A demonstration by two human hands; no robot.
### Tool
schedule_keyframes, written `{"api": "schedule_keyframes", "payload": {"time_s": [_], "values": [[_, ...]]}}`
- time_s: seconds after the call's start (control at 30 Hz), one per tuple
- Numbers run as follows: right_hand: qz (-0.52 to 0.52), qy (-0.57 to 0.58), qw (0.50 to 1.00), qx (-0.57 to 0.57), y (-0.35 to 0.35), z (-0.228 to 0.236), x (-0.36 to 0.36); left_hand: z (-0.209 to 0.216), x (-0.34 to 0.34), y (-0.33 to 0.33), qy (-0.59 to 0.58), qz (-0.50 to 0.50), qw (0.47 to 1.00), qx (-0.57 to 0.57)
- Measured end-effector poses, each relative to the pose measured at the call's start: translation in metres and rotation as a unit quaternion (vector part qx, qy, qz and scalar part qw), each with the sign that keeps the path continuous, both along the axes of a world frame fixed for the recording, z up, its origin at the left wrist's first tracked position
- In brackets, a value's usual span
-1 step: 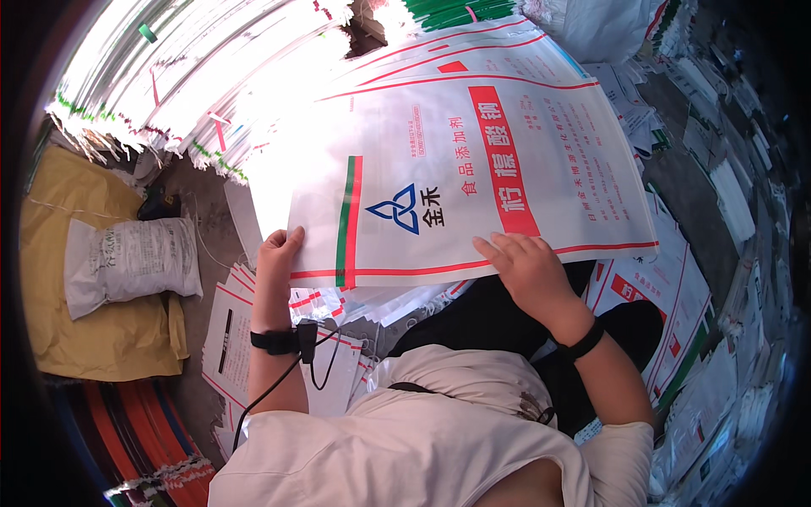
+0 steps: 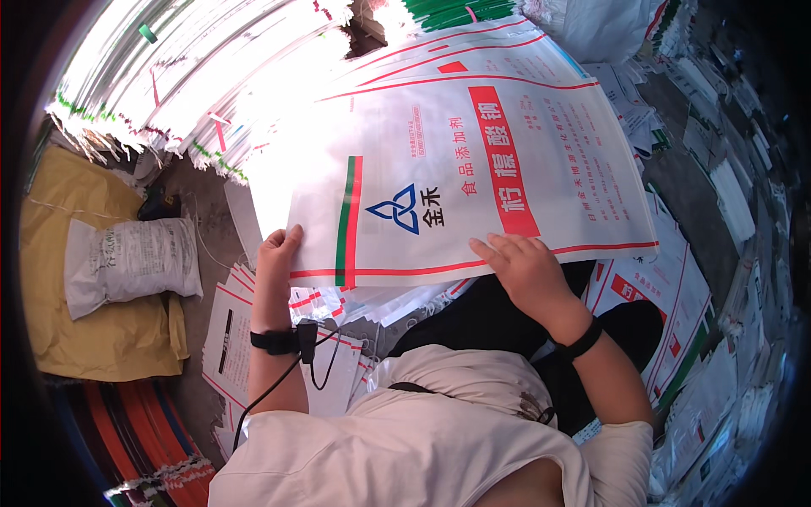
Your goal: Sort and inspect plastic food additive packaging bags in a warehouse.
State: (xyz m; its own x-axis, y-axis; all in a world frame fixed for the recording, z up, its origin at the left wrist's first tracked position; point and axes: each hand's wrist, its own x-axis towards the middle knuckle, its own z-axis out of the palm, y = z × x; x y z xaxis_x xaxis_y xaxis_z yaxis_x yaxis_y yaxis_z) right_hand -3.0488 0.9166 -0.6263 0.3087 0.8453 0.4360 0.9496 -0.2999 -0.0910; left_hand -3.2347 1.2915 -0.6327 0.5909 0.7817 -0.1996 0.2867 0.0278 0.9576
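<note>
A flat white woven sack [image 2: 321, 241], printed in red, green and blue, is spread in front of me over a similar sack [image 2: 490, 55]. My left hand [image 2: 279, 255] pinches its near left corner, thumb on top and the other fingers mostly underneath. Along the near edge, right of the middle, my right hand [image 2: 534, 275] rests palm down on the sack, its fingers slightly bent and apart on the printed face.
Stacked white sacks [image 2: 194, 93] rise at the far left, partly washed out by glare. A yellow sack [image 2: 127, 346] lies left beneath a small filled white bag [image 2: 135, 258]. More printed sacks [image 2: 232, 338] lie beside my left forearm. Loose sacks [image 2: 731, 198] cover the right side.
My right hand has shifted very slightly left along the sack's near edge. The left hand and the sack look the same.
</note>
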Motion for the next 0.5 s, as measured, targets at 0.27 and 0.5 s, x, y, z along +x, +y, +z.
{"api": "schedule_keyframes", "payload": {"time_s": [0.27, 0.5], "values": [[-0.165, 0.376, 0.899, 0.149, 0.001, -0.014, 0.051, 0.032, 0.017, -0.026, -0.227, -0.1, 0.952, -0.179], [-0.216, 0.583, 0.714, 0.323, -0.031, -0.028, 0.095, 0.017, 0.026, -0.059, -0.085, -0.148, 0.98, -0.106]]}}
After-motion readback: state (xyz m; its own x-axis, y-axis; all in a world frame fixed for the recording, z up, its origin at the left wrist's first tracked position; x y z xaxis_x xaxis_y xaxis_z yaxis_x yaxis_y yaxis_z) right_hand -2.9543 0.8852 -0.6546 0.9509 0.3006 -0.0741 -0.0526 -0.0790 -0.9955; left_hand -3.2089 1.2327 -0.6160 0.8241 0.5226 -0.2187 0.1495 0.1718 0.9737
